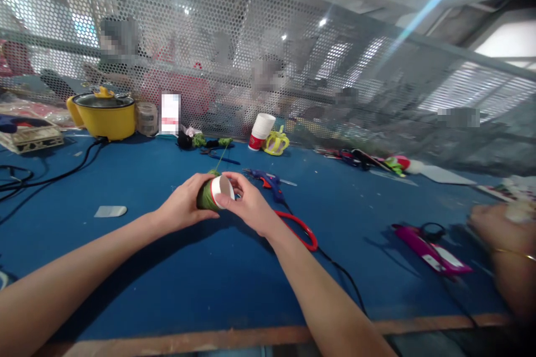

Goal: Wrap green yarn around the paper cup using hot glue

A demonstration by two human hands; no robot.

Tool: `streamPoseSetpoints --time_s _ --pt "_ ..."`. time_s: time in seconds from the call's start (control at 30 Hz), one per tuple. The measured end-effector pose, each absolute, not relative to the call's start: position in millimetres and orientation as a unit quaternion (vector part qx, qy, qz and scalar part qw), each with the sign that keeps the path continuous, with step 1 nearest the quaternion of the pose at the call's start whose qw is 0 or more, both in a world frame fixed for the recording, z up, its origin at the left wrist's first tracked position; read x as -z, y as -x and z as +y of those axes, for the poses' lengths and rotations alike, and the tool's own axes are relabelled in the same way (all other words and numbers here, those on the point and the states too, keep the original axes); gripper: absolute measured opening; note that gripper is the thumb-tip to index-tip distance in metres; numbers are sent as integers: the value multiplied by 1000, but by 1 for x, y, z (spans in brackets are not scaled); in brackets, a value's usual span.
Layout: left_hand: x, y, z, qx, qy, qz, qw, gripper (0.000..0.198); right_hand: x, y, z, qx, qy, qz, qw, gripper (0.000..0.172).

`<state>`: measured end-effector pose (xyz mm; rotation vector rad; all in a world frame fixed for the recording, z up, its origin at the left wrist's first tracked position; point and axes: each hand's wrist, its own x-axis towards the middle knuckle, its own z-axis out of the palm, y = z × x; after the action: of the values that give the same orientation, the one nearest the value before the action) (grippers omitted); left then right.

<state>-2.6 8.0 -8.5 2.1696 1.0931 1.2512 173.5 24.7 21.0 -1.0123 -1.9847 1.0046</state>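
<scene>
Both my hands hold a paper cup (215, 193) lying on its side above the blue table (167, 268). Green yarn is wound around the cup's body, and its white rim with a red band faces right. My left hand (181, 208) wraps around the yarn-covered body. My right hand (251, 204) grips the rim end with curled fingers. A green yarn strand (223, 154) runs from the cup toward a bundle of green yarn (200, 140) at the back of the table.
A blue hot glue gun (268, 181) and red-handled scissors (299, 230) lie just right of my hands. A yellow electric pot (103, 114), stacked paper cups (260, 130) and a yellow-green crown piece (275, 142) stand at the back. Another person's hand (500, 231) and a magenta tool (431, 249) are at right.
</scene>
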Motion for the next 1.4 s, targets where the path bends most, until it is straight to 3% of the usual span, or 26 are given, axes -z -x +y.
streamPoseSetpoints --time_s 0.23,0.37,0.47,0.63,0.9,1.0,1.1,1.2,1.4 --pt "8 7 10 -399 -780 465 125 52 -28 -174 25 -251 467 -768 359 37" --pt "5 11 12 -392 -800 449 65 43 -29 -178 26 -130 455 -797 375 40" --pt "1 12 13 -388 -840 379 27 49 -31 -181 23 -66 376 -855 352 44" --pt "1 14 16 -337 -862 377 29 60 -34 -183 19 -35 293 -905 307 45" --pt "9 18 22 -322 -829 454 55 25 -37 -189 27 6 354 -867 350 44" --pt "10 17 21 -345 -823 447 61 25 -37 -191 31 16 379 -830 409 45" --pt "8 14 19 -373 -814 439 79 32 -36 -192 34 -24 395 -769 502 47" --pt "3 13 17 -415 -793 428 121 40 -38 -193 35 -143 367 -726 563 51" --pt "-15 15 14 -518 -693 338 370 53 -38 -186 29 -444 283 -688 499 49"
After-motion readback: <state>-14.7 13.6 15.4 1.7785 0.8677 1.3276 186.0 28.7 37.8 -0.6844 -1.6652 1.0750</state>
